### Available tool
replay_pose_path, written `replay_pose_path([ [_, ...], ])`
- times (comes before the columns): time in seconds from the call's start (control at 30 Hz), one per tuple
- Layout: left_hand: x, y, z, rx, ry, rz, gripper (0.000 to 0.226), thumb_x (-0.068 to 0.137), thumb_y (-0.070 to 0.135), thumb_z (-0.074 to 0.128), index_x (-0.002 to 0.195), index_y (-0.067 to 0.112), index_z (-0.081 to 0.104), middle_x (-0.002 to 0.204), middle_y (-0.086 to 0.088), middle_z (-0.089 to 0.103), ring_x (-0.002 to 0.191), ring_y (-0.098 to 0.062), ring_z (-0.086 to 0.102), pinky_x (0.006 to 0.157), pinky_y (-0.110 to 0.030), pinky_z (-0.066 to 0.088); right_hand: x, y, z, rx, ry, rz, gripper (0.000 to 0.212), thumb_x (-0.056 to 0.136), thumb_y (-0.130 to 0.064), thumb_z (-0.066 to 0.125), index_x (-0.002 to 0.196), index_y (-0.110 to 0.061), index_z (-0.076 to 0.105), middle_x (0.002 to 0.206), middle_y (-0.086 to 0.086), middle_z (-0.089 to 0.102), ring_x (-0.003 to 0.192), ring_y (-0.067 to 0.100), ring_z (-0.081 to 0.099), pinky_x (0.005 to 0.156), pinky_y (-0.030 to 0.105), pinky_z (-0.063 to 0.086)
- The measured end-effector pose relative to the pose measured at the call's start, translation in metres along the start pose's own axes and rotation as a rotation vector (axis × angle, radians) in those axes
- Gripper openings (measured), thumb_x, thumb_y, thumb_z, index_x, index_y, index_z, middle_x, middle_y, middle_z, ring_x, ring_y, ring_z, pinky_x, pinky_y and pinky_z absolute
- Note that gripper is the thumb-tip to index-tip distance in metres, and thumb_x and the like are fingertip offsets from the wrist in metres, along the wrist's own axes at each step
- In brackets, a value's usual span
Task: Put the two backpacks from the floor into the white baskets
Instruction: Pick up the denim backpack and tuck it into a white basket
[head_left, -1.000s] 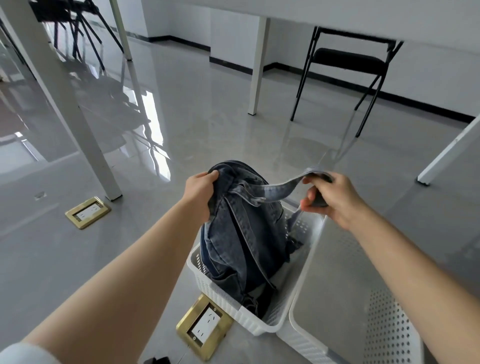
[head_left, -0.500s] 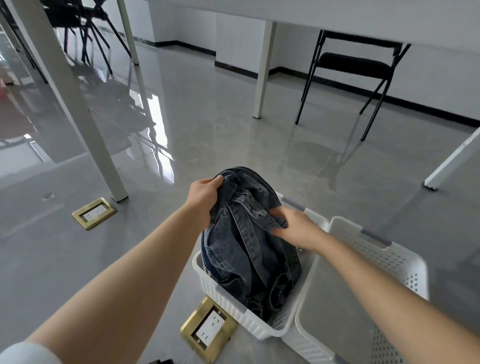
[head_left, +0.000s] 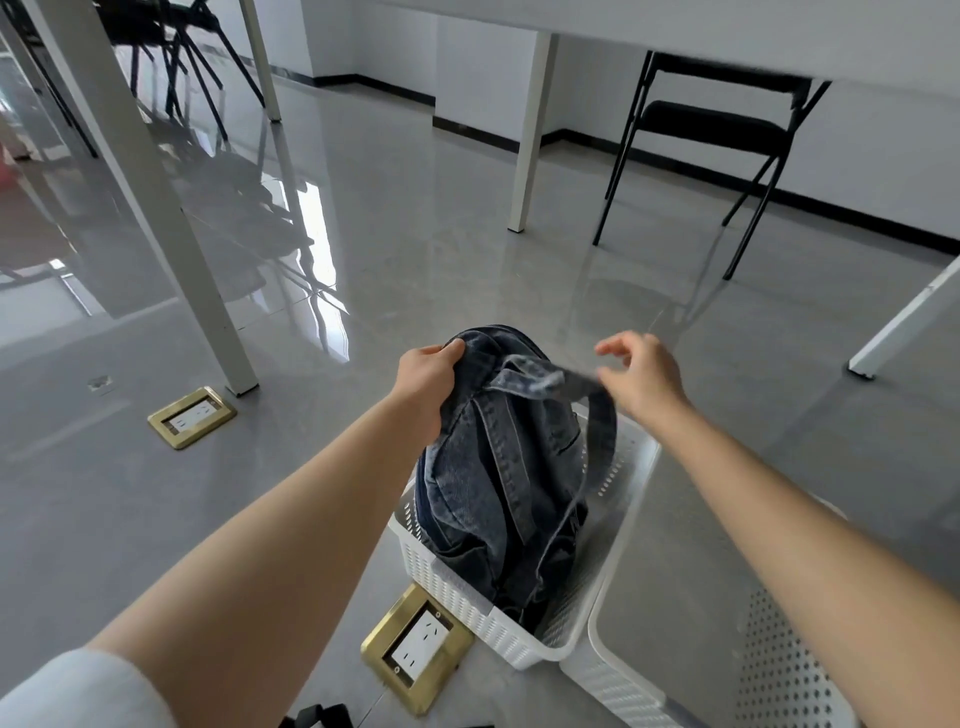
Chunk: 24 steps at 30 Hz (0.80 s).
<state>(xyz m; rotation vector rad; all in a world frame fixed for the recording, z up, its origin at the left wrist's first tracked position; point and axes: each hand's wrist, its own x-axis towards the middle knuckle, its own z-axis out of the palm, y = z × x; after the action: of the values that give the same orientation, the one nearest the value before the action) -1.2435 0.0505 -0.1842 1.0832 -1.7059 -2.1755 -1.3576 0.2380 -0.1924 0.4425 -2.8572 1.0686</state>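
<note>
A blue denim backpack (head_left: 493, 478) stands upright inside the left white basket (head_left: 457, 587). My left hand (head_left: 426, 379) grips the top left of the bag. Up and to the right of the bag's top, my right hand (head_left: 641, 376) pinches a shoulder strap (head_left: 605, 421), which loops from my fingers down to the bag. A second white basket (head_left: 597, 629) sits against the first on the right, with only its grey bottom showing; my right forearm covers part of it. A dark object (head_left: 314, 717) at the bottom edge is cut off, so I cannot identify it.
Two brass floor sockets are set in the glossy grey floor, one (head_left: 415, 644) just in front of the left basket and one (head_left: 191, 417) at left. A white table leg (head_left: 171, 208) stands at left, and a black folding chair (head_left: 711, 130) sits under the far table.
My right hand left the front of the backpack and rose up and right with the strap. The left hand kept its grip on the top. The view shifted slightly.
</note>
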Motion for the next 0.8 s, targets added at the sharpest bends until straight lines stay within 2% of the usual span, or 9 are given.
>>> replay_pose_path([
  [0.07,-0.001,0.000,0.001,-0.017,0.003,-0.020,0.024,0.095,0.028,0.056,0.078,0.013,0.064,0.081,-0.012,0.069,0.073,-0.027,0.066,0.083,-0.043,0.057,-0.020,0.017,0.019,-0.202,-0.081,-0.026,0.030,0.080,0.003,0.059,0.106,-0.009,0.064,0.112,0.014,0.058,0.101,0.031,0.058,0.087,0.032,0.044],
  [0.17,-0.001,0.001,0.003,-0.018,0.012,-0.023,0.019,0.094,0.028,0.057,0.089,0.011,0.064,0.081,-0.011,0.068,0.071,-0.026,0.066,0.078,-0.039,0.057,-0.057,0.016,0.051,-0.076,-0.432,-0.078,0.022,0.080,-0.007,0.063,0.099,-0.018,0.063,0.095,-0.003,0.058,0.093,0.021,0.057,0.082,0.028,0.043],
  [0.27,-0.001,0.003,0.005,-0.007,0.016,-0.021,0.020,0.094,0.028,0.058,0.099,0.009,0.065,0.081,-0.011,0.067,0.072,-0.026,0.066,0.080,-0.039,0.056,-0.075,0.003,0.073,0.123,-0.717,0.080,0.053,0.084,-0.024,0.069,0.131,-0.011,0.048,0.124,0.004,0.056,0.118,0.025,0.055,0.097,0.031,0.043],
  [0.37,0.000,0.004,0.004,-0.010,0.026,-0.018,0.025,0.094,0.027,0.058,0.107,0.008,0.066,0.081,-0.010,0.067,0.070,-0.025,0.066,0.073,-0.037,0.057,-0.086,-0.001,0.076,0.128,-0.787,0.044,0.033,0.089,-0.026,0.062,0.118,-0.009,0.060,0.118,0.011,0.068,0.111,0.026,0.063,0.101,0.040,0.047],
  [0.47,0.002,0.007,0.002,-0.013,0.033,-0.008,0.027,0.094,0.026,0.058,0.111,0.006,0.065,0.081,-0.010,0.067,0.073,-0.026,0.066,0.079,-0.039,0.057,-0.102,-0.012,0.045,0.207,-0.959,-0.067,0.025,0.095,-0.027,0.054,0.104,-0.006,0.063,0.097,0.012,0.075,0.099,0.021,0.069,0.093,0.037,0.052],
  [0.6,0.005,0.012,0.003,0.000,0.024,0.014,0.018,0.094,0.025,0.059,0.087,0.010,0.066,0.079,-0.008,0.066,0.071,-0.024,0.065,0.082,-0.040,0.057,-0.101,-0.001,-0.008,0.620,-1.105,0.031,0.010,0.096,-0.020,0.054,0.100,-0.010,0.055,0.088,0.016,0.069,0.092,0.031,0.070,0.089,0.040,0.055],
  [0.63,0.004,0.013,0.004,0.001,0.022,0.019,0.018,0.094,0.025,0.059,0.083,0.012,0.065,0.078,-0.008,0.066,0.069,-0.024,0.065,0.080,-0.039,0.057,-0.096,0.009,-0.009,0.481,-1.090,0.032,0.012,0.096,-0.019,0.054,0.100,-0.008,0.055,0.090,0.017,0.069,0.092,0.028,0.068,0.088,0.041,0.055],
  [0.73,0.003,0.015,0.011,0.014,0.002,0.024,0.018,0.093,0.026,0.060,0.084,0.012,0.065,0.079,-0.009,0.068,0.068,-0.023,0.066,0.073,-0.035,0.058,-0.083,0.044,0.013,-0.378,-1.088,-0.132,0.029,0.094,-0.023,0.056,0.111,0.000,0.061,0.114,0.018,0.067,0.102,0.027,0.063,0.094,0.043,0.050],
  [0.8,0.002,0.016,0.015,0.046,-0.039,0.021,0.022,0.093,0.027,0.060,0.077,0.013,0.065,0.079,-0.010,0.070,0.068,-0.025,0.067,0.073,-0.038,0.059,-0.071,0.040,0.019,-0.470,-0.943,-0.161,0.035,0.093,-0.028,0.056,0.121,-0.008,0.059,0.119,0.009,0.065,0.103,0.022,0.061,0.089,0.033,0.050],
])
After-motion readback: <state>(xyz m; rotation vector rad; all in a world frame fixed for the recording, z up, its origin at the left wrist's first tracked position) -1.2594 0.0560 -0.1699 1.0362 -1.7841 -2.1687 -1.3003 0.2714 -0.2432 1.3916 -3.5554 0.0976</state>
